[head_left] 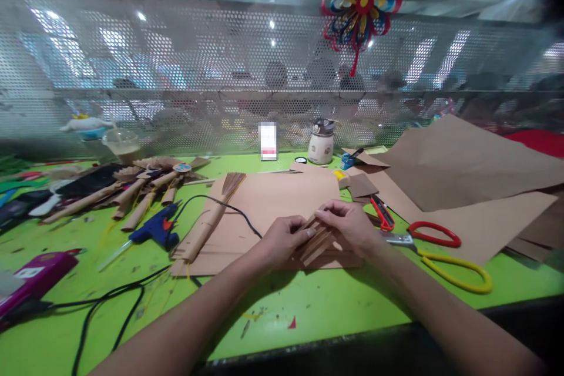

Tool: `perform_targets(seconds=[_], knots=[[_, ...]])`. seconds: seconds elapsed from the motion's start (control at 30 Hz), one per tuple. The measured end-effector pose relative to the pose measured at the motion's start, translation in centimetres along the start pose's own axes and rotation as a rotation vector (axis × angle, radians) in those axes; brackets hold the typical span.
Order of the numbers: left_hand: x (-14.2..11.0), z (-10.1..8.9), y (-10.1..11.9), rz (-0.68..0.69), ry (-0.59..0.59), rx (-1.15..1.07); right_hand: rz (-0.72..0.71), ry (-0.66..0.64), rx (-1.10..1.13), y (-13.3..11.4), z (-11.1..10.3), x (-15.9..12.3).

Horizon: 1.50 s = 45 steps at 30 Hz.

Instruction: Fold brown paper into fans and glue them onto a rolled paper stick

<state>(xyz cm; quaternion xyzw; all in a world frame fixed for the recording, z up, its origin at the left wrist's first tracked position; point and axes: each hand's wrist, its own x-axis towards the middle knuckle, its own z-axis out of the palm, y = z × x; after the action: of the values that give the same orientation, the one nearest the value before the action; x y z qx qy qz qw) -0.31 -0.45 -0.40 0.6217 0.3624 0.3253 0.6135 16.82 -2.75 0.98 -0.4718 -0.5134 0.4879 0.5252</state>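
Both my hands meet over a folded, pleated strip of brown kraft paper (318,245) near the table's front middle. My left hand (284,239) pinches the strip's left end with its fingers closed. Over the strip's upper right part my right hand (351,224) curls, fingers pressed on the folds. The strip lies on a larger brown paper sheet (264,200). A rolled paper broom with a fanned tip (211,214) rests on that sheet to the left.
A blue glue gun (154,230) with a black cord lies left of the sheet. Red and yellow scissors (440,249) and a red cutter (381,212) sit right of my hands. Brown sheets (462,170) pile at right. Rolled paper pieces (136,188), a white jar (321,144), a pink box (35,273).
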Motion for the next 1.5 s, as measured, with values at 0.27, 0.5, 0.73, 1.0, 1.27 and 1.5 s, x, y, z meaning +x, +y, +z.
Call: perform_targets(seconds=[0.27, 0.5, 0.73, 1.0, 1.27, 1.5], knots=[[0.0, -0.3, 0.7, -0.062, 0.039, -0.220, 0.028, -0.079, -0.025, 0.6, 0.1, -0.2], [0.1, -0.4, 0.0, -0.109, 0.077, -0.356, 0.043, -0.046, -0.001, 0.9, 0.3, -0.2], [0.4, -0.4, -0.4, -0.103, 0.130, -0.416, 0.035, 0.005, -0.096, 0.1, 0.2, 0.2], [0.6, -2.0, 0.6, 0.027, 0.303, -0.243, -0.104, 0.041, -0.872, -2.4, -9.4, -3.0], [0.7, -2.4, 1.1, -0.022, 0.313, -0.302, -0.051, -0.170, -1.378, -0.5, -20.0, -8.9], [0.4, -1.8, 1.9, -0.016, 0.284, -0.581, -0.053, -0.204, -1.393, 0.3, -19.3, -9.4]])
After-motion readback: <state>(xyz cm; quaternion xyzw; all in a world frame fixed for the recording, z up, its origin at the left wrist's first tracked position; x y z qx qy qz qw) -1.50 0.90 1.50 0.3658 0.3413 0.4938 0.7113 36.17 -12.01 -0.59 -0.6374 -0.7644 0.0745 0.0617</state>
